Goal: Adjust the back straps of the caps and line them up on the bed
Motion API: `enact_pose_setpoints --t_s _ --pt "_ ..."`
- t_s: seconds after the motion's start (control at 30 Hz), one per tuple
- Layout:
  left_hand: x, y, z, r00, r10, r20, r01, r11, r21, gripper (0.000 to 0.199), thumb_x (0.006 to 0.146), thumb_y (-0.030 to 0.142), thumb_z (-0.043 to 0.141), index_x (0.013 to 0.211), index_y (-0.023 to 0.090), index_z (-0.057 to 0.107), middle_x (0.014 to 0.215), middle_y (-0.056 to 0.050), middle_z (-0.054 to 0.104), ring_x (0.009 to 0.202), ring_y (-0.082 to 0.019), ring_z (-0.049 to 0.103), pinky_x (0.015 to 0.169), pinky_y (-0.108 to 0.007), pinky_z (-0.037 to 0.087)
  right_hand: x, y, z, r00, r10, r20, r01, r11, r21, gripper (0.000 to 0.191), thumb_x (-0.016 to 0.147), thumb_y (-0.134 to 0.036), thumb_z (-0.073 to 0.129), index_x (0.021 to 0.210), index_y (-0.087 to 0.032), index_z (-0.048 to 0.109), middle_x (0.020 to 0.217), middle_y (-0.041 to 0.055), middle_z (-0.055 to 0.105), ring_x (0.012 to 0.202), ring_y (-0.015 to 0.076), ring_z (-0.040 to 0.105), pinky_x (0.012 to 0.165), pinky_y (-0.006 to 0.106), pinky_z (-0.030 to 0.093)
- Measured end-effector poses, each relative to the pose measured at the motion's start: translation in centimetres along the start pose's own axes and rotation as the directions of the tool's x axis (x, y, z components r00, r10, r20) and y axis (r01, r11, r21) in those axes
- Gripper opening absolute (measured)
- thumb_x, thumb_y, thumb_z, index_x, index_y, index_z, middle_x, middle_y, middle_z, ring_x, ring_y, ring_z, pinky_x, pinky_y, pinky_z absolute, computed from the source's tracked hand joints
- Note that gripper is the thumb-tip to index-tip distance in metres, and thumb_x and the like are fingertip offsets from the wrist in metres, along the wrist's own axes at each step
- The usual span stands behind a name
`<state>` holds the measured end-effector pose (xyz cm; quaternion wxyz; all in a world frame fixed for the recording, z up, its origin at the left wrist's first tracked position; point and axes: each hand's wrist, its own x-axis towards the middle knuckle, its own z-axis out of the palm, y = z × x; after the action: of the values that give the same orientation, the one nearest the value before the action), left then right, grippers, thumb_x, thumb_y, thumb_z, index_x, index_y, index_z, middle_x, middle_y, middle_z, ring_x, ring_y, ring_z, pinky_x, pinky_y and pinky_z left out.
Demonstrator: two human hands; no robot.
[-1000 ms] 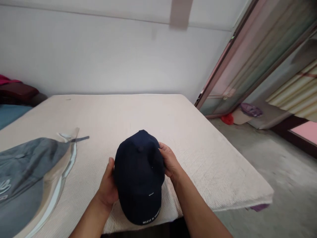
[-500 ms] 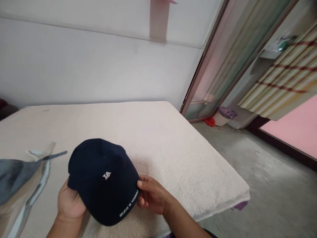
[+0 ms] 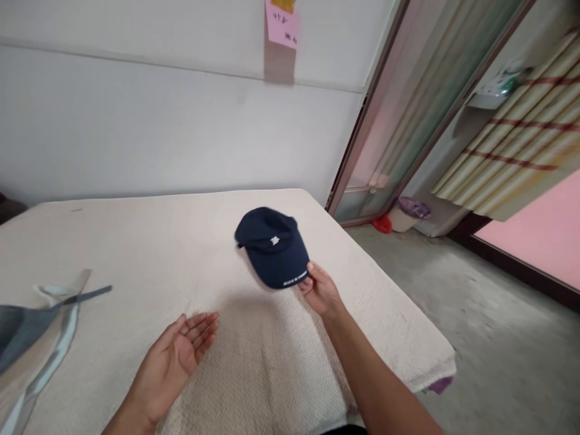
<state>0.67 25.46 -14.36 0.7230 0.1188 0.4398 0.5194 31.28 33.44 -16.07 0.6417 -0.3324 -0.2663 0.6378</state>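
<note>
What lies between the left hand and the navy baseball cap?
In the head view, just the cream woven bed cover; the left hand and navy baseball cap are apart.

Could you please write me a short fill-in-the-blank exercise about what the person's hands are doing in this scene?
1. The navy cap is held up by the person's ____ hand.
2. The other hand is open, with its palm turned ____.
3. The paper note stuck to the wall is mainly ____ in colour.

Missing words: right; up; pink.
</note>
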Motion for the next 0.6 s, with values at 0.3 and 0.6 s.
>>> enact_pose_setpoints --t_s 0.3,0.6 --pt "0.7 -0.1 -1.3 0.993 0.010 -0.121 -0.011 1.000 -0.006 0.020 0.088 0.009 0.049 0.088 0.009 0.069 0.096 -0.013 0.071 0.074 -0.015 0.069 0.063 -0.024 0.059 8.2 -6.8 -8.9 0.930 -0.096 -0.355 0.085 0.995 -0.046 0.023 0.081 -0.020 0.066 0.070 -0.018 0.045 0.054 -0.0088 0.039 0.039 0.0039 0.033 0.034 0.015 0.028" --pt "0.3 0.6 -1.2 0.980 0.012 -0.198 -0.022 0.999 -0.044 0.017 0.088 0.008 0.049 0.084 0.009 0.066 0.083 -0.009 0.070 0.060 -0.010 0.064 0.050 -0.018 0.052 8.0 -6.0 -12.2 0.711 -0.174 -0.682 0.050 0.979 -0.197 0.010 0.091 -0.024 0.054 0.086 -0.016 0.054 0.067 -0.0030 0.055 0.049 0.0082 0.053 0.046 0.021 0.049"
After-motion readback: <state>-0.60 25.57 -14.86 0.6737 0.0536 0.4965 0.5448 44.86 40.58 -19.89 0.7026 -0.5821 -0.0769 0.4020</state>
